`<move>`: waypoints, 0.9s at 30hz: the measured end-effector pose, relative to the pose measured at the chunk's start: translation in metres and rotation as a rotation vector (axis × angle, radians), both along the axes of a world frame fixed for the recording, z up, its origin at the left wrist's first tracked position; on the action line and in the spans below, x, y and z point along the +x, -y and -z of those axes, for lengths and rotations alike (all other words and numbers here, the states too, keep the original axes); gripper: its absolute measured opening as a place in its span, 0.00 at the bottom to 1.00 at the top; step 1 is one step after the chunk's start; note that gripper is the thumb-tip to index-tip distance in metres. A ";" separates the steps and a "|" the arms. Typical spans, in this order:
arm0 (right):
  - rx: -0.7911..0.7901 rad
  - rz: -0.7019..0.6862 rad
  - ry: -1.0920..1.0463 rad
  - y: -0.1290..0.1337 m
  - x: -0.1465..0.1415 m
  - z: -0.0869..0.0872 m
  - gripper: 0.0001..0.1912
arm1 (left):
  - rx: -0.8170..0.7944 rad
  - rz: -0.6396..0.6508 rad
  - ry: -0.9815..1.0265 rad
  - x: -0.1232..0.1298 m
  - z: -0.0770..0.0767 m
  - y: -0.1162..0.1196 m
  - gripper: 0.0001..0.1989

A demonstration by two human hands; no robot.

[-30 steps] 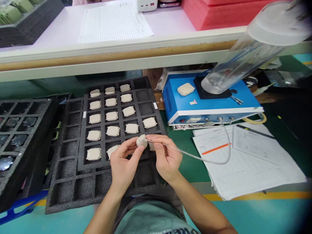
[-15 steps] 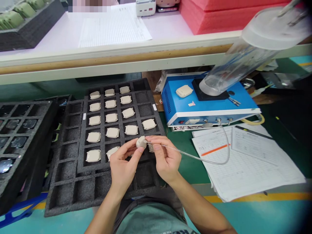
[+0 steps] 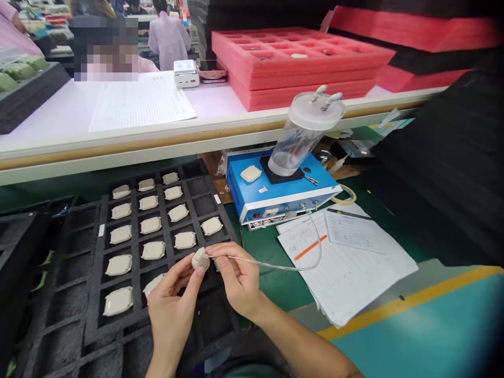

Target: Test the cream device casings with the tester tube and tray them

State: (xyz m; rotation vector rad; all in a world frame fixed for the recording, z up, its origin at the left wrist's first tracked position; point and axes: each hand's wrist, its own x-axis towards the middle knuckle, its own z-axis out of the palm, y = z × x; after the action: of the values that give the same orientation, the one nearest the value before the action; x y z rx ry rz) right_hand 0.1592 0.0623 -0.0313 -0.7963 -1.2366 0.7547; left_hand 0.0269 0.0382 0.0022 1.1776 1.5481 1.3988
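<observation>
Between thumb and fingers of my left hand (image 3: 175, 294) is a small beige casing (image 3: 200, 258), turned on its edge. My right hand (image 3: 238, 275) pinches the end of a clear thin tube (image 3: 271, 266), its tip at the casing's side. From there the tube curves right to the front of a blue machine (image 3: 271, 191). Both hands are over a black foam tray (image 3: 96, 283) with several beige casings in its compartments. Another beige casing (image 3: 251, 174) lies on top of the machine, beside a clear cylinder (image 3: 297, 136) on a black base.
Printed papers (image 3: 350, 268) with an orange strip lie right of my hands. A raised shelf (image 3: 149, 144) crosses behind, bearing red foam trays (image 3: 252, 79), a white device (image 3: 186, 73) and a sheet (image 3: 142, 105). People are beyond it. Black foam (image 3: 449, 173) is stacked at right.
The view has swung up and to the right, showing more of the shelf and the people behind. My hands keep the same hold on the casing and tube.
</observation>
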 end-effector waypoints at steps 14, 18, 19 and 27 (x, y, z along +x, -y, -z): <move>-0.008 0.008 0.004 -0.001 0.001 -0.001 0.08 | -0.004 -0.002 -0.039 0.002 -0.003 -0.001 0.16; -0.016 0.007 0.011 0.000 0.002 0.000 0.08 | -0.007 0.004 -0.034 0.002 -0.001 -0.001 0.16; -0.017 0.006 0.012 0.000 0.002 0.001 0.09 | -0.007 0.006 -0.035 0.002 -0.001 -0.001 0.16; -0.017 0.007 0.004 0.001 0.001 -0.001 0.09 | -0.019 0.001 -0.047 0.002 -0.003 0.002 0.16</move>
State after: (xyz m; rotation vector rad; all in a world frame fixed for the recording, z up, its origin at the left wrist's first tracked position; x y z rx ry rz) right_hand 0.1598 0.0617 -0.0307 -0.8156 -1.2317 0.7596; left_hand 0.0287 0.0364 0.0051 1.2078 1.5898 1.3609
